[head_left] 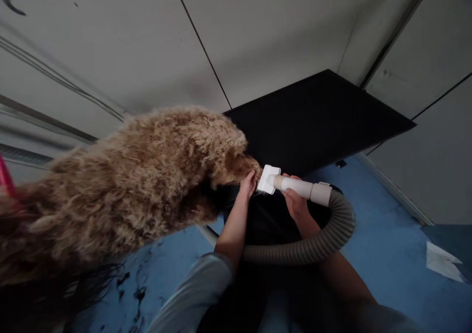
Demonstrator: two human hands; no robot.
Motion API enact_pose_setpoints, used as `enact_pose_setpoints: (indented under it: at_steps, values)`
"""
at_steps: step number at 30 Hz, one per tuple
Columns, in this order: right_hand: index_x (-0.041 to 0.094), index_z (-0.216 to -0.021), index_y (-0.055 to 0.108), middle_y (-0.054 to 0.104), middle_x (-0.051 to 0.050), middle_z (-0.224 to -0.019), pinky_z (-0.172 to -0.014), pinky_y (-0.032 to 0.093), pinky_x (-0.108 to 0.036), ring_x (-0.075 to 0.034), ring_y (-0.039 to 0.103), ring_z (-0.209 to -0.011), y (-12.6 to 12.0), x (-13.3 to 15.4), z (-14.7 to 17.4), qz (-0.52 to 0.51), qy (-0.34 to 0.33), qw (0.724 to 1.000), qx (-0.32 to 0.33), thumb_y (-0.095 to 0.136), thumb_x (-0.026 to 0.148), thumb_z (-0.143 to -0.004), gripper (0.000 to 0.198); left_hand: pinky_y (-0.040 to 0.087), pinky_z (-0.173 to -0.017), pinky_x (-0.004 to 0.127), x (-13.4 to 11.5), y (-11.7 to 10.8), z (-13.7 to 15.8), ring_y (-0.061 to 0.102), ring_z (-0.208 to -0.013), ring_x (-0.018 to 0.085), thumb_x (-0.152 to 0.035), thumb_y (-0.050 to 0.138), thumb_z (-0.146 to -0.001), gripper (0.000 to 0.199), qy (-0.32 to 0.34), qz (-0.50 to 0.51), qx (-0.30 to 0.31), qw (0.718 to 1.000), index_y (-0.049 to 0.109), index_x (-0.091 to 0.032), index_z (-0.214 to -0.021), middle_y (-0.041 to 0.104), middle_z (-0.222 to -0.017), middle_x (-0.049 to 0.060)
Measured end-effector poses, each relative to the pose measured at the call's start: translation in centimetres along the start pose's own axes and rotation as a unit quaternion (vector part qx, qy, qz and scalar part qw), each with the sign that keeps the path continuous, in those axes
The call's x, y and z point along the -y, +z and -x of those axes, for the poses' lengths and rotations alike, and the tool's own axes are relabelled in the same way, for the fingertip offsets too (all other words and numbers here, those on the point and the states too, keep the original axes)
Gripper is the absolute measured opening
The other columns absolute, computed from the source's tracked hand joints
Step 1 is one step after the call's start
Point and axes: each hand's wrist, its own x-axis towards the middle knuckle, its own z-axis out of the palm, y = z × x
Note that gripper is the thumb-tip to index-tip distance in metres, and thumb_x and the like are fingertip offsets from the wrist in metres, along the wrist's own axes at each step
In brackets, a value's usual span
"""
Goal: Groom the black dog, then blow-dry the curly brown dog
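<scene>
A curly-coated brown dog (147, 175) stretches from the left edge to the middle of the view. One furry leg (241, 166) reaches over a black tabletop (313, 121), and my left hand (250, 182) is closed around its end; the paw itself is mostly hidden. In my right hand (295, 201) is a vacuum grooming brush (270, 179) with a white, wide head, gripped by its pale tube handle. Its head is beside my left fingers, at the end of the leg. From the handle a ribbed grey hose (295, 253) loops below my hands and across my forearms.
Light wall panels (258, 38) rise behind the tabletop. Dark hair clumps (139, 293) are scattered on the blue floor (387, 254). White paper (442, 261) lies at the lower right. A pink strap-like thing (6, 178) shows at the left edge.
</scene>
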Motion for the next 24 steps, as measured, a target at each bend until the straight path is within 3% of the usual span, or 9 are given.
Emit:
enact_pose_setpoints:
  at_steps: [6,10,15,18,21,24]
  values:
    - [0.029,-0.11,0.056,0.071,0.003,-0.121,-0.119,0.036,-0.048,-0.017,0.064,-0.118,0.9,0.8,0.4,-0.013,0.002,1.0,0.008,0.074,0.02,-0.066,0.049,0.052,-0.099,0.041,0.0,1.2,0.5,0.072,-0.099,0.027,-0.016,0.082,-0.062,0.025,0.044,-0.098,-0.058,0.992,0.072,-0.014,-0.085,0.077,-0.09,0.007]
    - [0.029,-0.109,0.056,0.071,0.002,-0.121,-0.119,0.038,-0.047,-0.019,0.064,-0.118,0.9,0.8,0.2,0.009,-0.008,1.0,0.017,0.077,0.019,-0.063,0.051,0.053,-0.096,0.042,-0.1,1.5,0.7,0.072,-0.096,0.028,-0.013,0.079,-0.062,0.018,0.031,-0.125,-0.048,0.991,0.072,-0.013,-0.08,0.077,-0.087,0.01]
    - [0.029,-0.109,0.057,0.071,0.002,-0.119,-0.118,0.041,-0.044,-0.019,0.064,-0.117,-0.4,0.0,-0.4,0.039,-0.01,0.999,-0.028,0.077,0.02,-0.063,0.051,0.05,-0.102,0.041,-0.2,1.5,0.6,0.071,-0.104,0.027,-0.013,0.07,-0.07,0.017,0.018,-0.089,-0.024,0.996,0.073,-0.015,-0.087,0.077,-0.092,0.008]
    - [0.029,-0.107,0.058,0.072,0.002,-0.112,-0.116,0.042,-0.048,-0.02,0.065,-0.115,-1.2,-0.9,-1.1,0.024,0.021,0.997,-0.077,0.077,0.019,-0.059,0.052,0.046,-0.108,0.041,-0.5,1.6,0.3,0.065,-0.118,0.027,-0.019,0.061,-0.083,0.016,-0.023,-0.1,-0.043,0.994,0.073,-0.015,-0.094,0.077,-0.101,0.01]
    - [0.029,-0.105,0.058,0.072,0.002,-0.11,-0.113,0.043,-0.056,-0.022,0.065,-0.115,-1.6,-1.7,-1.8,-0.012,0.069,0.995,-0.077,0.073,0.022,-0.063,0.046,0.043,-0.112,0.041,-1.0,2.0,0.0,0.06,-0.127,0.026,-0.03,0.051,-0.097,0.029,-0.064,-0.114,-0.074,0.989,0.07,-0.013,-0.11,0.073,-0.119,0.014]
    - [0.029,-0.101,0.058,0.072,0.002,-0.11,-0.113,0.041,-0.058,-0.021,0.064,-0.117,-2.3,-2.0,-2.4,-0.052,0.098,0.991,-0.081,0.068,0.023,-0.066,0.037,0.044,-0.112,0.039,-1.5,2.3,-0.2,0.059,-0.129,0.025,-0.038,0.042,-0.103,0.04,-0.073,-0.115,-0.053,0.989,0.066,-0.014,-0.123,0.068,-0.13,0.014]
